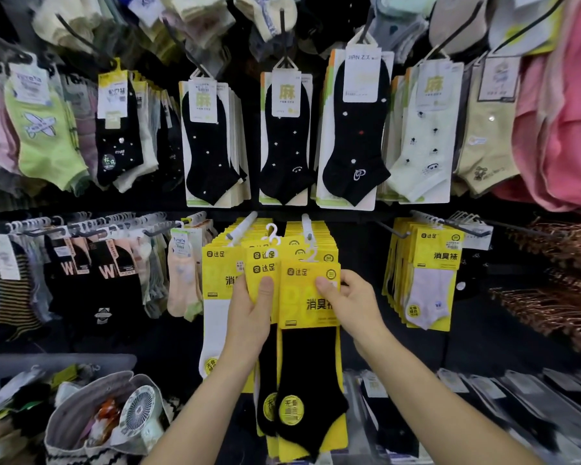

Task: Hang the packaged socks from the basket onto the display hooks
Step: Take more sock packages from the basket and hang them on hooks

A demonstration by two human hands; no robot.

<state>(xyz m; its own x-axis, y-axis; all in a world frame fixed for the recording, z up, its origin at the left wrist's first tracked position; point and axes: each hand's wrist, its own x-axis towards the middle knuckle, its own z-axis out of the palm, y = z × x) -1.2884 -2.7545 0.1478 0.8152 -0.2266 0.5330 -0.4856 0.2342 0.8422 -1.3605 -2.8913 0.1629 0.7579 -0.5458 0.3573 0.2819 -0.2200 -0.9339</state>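
Observation:
In front of a sock display I hold yellow-carded packs of black socks. My left hand [253,308] grips a small stack of the packs [261,273], thumb on the front card. My right hand [351,302] pinches the front pack [307,330] at its right edge, thumb on the yellow card. The white plastic hanger [311,255] of this pack sits just below the tip of a white display hook [306,226]. A second white hook [245,226] to the left carries more yellow packs, the front one with white socks [215,317].
Rows of hanging sock packs fill the wall above and to both sides. Another hook of yellow packs [433,263] hangs at the right. An open bag with a small white fan [138,411] stands at lower left. Flat clear packs [483,397] lie at lower right.

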